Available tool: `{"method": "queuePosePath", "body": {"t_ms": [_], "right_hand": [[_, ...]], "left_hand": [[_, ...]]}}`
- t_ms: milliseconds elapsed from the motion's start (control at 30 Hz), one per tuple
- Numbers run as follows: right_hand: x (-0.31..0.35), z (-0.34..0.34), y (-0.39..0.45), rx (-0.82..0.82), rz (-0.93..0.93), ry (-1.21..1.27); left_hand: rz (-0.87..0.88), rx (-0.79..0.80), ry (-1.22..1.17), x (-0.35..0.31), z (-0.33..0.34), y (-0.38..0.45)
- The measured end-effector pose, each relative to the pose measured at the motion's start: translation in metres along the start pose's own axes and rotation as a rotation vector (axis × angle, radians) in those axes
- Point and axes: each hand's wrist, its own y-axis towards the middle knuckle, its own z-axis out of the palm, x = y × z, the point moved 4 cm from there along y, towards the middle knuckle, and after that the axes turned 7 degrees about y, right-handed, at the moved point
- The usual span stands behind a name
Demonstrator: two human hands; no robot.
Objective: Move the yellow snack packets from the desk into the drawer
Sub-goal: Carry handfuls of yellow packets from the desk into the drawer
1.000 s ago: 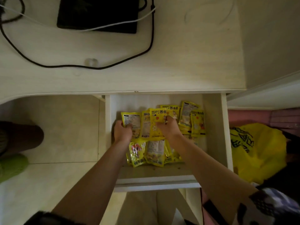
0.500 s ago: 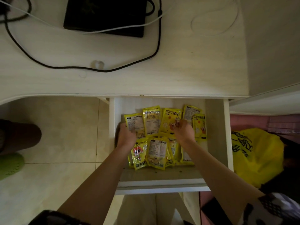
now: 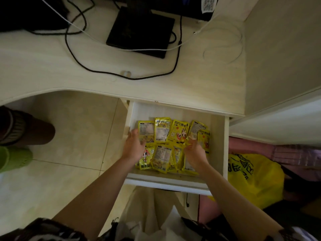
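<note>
Several yellow snack packets (image 3: 162, 131) lie flat in two overlapping rows inside the open white drawer (image 3: 166, 181) under the pale wooden desk (image 3: 52, 66). My left hand (image 3: 133, 146) hovers at the drawer's left side with its fingers spread, and its fingertips are over the back-left packet. Over the right end of the front row, my right hand (image 3: 195, 153) has loosely bent fingers touching the packets there. Neither hand grips a packet. No yellow packet shows on the desk top.
A black monitor base (image 3: 140, 32), a black cable (image 3: 97, 72) and a white cable (image 3: 224, 54) lie on the desk. A yellow plastic bag (image 3: 251, 180) sits right of the drawer. Another person's leg and green shoe (image 3: 13, 159) stand on the tiled floor at left.
Both hands have let go of the back-row packets and drawn back toward the drawer's front. The back row now lies spread flat. My view has tilted to show more of the desk.
</note>
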Motion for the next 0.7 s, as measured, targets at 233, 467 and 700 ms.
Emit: {"method": "queuePosePath", "body": {"t_ms": [233, 467, 700], "right_hand": [[0.013, 0.014, -0.037, 0.105, -0.223, -0.262], [0.05, 0.068, -0.071, 0.212, -0.488, -0.567], [0.085, 0.144, -0.112, 0.341, -0.716, -0.786]], "left_hand": [[0.027, -0.126, 0.051, 0.023, -0.022, -0.065], [-0.156, -0.205, 0.054, 0.077, -0.034, -0.127], [-0.277, -0.275, 0.075, 0.135, -0.053, -0.17]]}}
